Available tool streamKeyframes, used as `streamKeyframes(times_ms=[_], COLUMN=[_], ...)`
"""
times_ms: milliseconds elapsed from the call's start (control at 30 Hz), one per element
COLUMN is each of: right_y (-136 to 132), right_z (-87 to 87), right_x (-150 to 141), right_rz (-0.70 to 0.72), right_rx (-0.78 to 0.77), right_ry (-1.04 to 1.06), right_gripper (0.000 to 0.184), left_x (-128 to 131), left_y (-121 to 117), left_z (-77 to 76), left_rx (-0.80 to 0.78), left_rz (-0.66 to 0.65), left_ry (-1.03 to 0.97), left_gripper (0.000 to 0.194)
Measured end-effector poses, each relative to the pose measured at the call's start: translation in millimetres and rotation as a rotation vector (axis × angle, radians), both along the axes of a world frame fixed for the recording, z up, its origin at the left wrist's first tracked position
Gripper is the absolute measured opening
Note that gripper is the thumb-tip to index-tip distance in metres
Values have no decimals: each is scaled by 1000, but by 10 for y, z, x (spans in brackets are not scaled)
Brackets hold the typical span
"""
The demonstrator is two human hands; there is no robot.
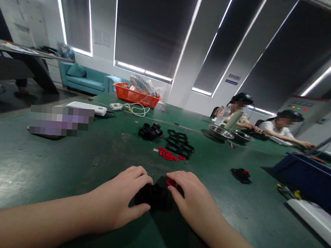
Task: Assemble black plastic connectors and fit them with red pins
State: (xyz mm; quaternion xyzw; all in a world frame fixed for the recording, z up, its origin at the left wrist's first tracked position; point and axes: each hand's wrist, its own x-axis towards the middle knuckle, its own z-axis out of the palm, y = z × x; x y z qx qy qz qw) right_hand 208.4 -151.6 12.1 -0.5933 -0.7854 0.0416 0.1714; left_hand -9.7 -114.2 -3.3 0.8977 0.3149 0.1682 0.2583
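Observation:
Low over the table in front of me is a dark black plastic part (158,194), its details lost in shadow. My left hand (122,197) is curled around its left side, thumb below and fingers above. Between the thumb and fingers of my right hand (190,194) is a small red plastic piece (171,183), at the black part's right side. Just beyond lie several red plastic pieces (168,155) and several flat black frames (178,144). A cluster of black plastic parts (150,131) sits left of the frames.
At right lie a black part with a red piece (241,175), a blue bin (312,181) and a white device (315,220). Metal bowls (220,133), an orange basket (136,96), a white power bank (86,108) and cables stand farther off. Two people (282,127) sit across the green table (109,146).

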Motion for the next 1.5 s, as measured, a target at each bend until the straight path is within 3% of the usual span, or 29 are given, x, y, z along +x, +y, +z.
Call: streamKeyframes(times_ms=[867, 1500], right_y=[2, -44], right_z=[8, 7], right_x=[-23, -67], right_rz=[-5, 148], right_rx=[-6, 135], right_ry=[171, 608], right_gripper=[40, 17], left_x=[-15, 10], left_y=[6, 0], left_z=[-23, 1], left_rx=[-4, -28], left_rz=[10, 9], left_ry=[-5, 0], left_gripper=[30, 31])
